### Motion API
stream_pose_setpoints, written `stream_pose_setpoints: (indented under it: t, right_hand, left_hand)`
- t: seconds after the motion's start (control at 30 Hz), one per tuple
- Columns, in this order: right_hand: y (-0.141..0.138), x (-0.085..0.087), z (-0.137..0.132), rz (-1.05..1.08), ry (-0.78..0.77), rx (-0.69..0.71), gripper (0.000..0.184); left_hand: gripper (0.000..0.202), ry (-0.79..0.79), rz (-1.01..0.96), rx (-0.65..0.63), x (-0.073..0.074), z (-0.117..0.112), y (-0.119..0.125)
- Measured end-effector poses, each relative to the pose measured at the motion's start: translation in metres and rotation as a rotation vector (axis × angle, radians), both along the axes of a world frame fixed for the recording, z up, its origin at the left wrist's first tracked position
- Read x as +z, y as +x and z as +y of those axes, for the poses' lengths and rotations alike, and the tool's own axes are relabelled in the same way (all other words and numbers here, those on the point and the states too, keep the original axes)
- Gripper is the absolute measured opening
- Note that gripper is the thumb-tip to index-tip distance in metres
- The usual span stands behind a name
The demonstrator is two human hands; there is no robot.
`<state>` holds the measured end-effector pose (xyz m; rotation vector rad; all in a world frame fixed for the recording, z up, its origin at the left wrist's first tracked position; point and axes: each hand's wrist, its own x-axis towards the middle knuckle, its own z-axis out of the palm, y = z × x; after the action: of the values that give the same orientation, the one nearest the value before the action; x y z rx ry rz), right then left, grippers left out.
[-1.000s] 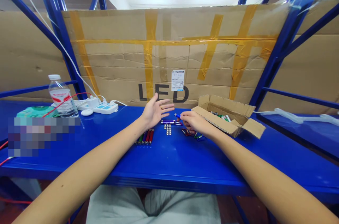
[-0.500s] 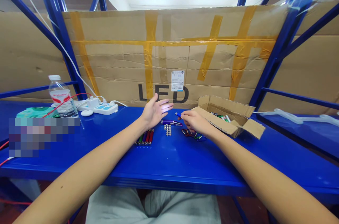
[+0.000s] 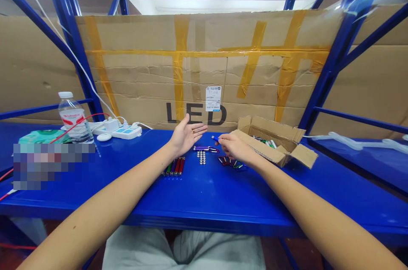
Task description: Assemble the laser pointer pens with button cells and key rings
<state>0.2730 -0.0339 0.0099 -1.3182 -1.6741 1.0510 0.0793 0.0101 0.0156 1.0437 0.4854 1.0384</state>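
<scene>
My left hand (image 3: pixel 185 137) is held up with its fingers stretched out and the palm turned to the right, holding nothing. My right hand (image 3: pixel 234 146) pinches a small blue flashlight (image 3: pixel 215 138), whose front end points at the left palm. Most of its body is hidden by the fingers. Between and below the hands lies a purple flashlight with a carabiner (image 3: pixel 201 149). Small silver button cells (image 3: pixel 201 158) stand in rows just in front of it. Several coloured metal tubes (image 3: pixel 177 167) lie side by side below my left wrist. Coloured carabiners (image 3: pixel 228 162) lie under my right hand.
An open cardboard box (image 3: pixel 295 151) with small metal parts stands right of my right hand. At left are a water bottle (image 3: pixel 72 119), a green packet (image 3: pixel 43 136) and a white power strip (image 3: pixel 127 131) with cables. A large cardboard sheet (image 3: pixel 143 78) closes off the back.
The bright spot of light on my left fingers is gone. Both hands stay in nearly the same place, and the blue flashlight is still in my right hand.
</scene>
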Motion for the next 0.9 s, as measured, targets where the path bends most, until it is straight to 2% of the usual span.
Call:
stream_pose_setpoints:
  t: [0.13,0.3,0.6,0.9]
  right_hand:
    - [0.0,-0.002,0.001,-0.051,0.018,0.0,0.011]
    - [0.003,-0.006,0.005,-0.132,0.149,0.014,0.012]
    - [0.005,-0.007,0.007,-0.202,0.251,-0.002,0.019]
    - [0.005,-0.009,0.01,-0.277,0.287,-0.012,0.021]
  left_hand:
    - [0.084,0.006,0.005,0.023,-0.001,0.001,-0.001]
    - [0.082,0.022,0.025,0.054,-0.003,0.005,-0.002]
    - [0.079,0.052,0.058,0.06,-0.008,0.013,-0.004]
    - [0.076,0.023,0.036,0.094,-0.005,0.008,-0.001]
